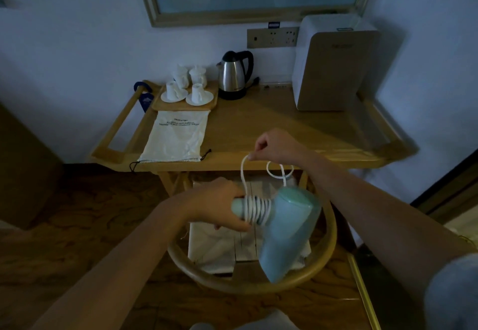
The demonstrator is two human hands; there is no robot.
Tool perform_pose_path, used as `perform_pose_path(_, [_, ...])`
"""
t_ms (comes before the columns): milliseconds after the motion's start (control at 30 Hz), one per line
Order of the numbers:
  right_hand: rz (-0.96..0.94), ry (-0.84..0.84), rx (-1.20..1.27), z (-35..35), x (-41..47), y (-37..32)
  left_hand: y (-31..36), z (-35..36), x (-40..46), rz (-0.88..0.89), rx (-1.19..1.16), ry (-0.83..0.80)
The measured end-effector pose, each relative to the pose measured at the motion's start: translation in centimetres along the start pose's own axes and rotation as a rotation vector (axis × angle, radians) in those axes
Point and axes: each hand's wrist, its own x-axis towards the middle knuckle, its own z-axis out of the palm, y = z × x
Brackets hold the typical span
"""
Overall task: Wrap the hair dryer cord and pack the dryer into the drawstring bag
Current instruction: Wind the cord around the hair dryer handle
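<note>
A pale blue-green hair dryer (287, 234) hangs in the air in front of the table, nozzle pointing down toward me. My left hand (219, 201) grips its handle, which has several turns of white cord (258, 209) wound around it. My right hand (276, 146) pinches the loose end of the cord above the dryer, with a loop hanging below the fingers. The white drawstring bag (176, 135) lies flat on the left part of the wooden table (271, 128), its mouth and black drawstrings toward the front edge.
A wooden tray with white cups (186, 94), a steel kettle (232, 76) and a white box-shaped appliance (333, 63) stand at the back of the table. A round wooden chair (248, 278) with a white cushion sits under the dryer. A wall socket panel (271, 37) is behind.
</note>
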Motion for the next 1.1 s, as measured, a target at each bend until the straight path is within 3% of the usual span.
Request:
perform_pose_path(133, [-0.067,0.071,-0.099,0.1,-0.3,-2.0,-0.7,1.8,1.7,-0.029,0.19,0.092])
perform_pose_path(267, [-0.128,0.155,-0.23,-0.3,-3.0,-4.3,-2.6,2.1,2.5,-0.244,-0.053,0.241])
perform_pose_path(367, [-0.169,0.176,-0.275,0.1,-5.3,-4.9,-3.6,1.7,3.1,-0.291,-0.265,0.418])
perform_pose_path(500, [-0.119,0.164,-0.195,0.3,-6.5,-3.8,-3.7,0.7,3.6,-0.382,-0.449,0.54])
perform_pose_path(600, [-0.108,0.189,-0.178,1.4,-7.0,-2.3,-3.5,-0.2,3.7,-0.366,-0.582,0.627])
perform_pose_path(733, [-0.038,0.161,-0.172,3.4,-7.7,0.9,-3.3,-1.5,2.7,-0.285,-0.901,0.623])
perform_pose_path(900, [-0.018,0.097,0.063,5.6,-8.3,2.7,-3.5,-3.0,2.2,-0.224,-1.157,0.686])
perform_pose_path(1100, [0.032,0.124,0.025,6.6,-7.9,3.7,-3.1,-3.4,2.8,-0.219,-1.148,0.727])
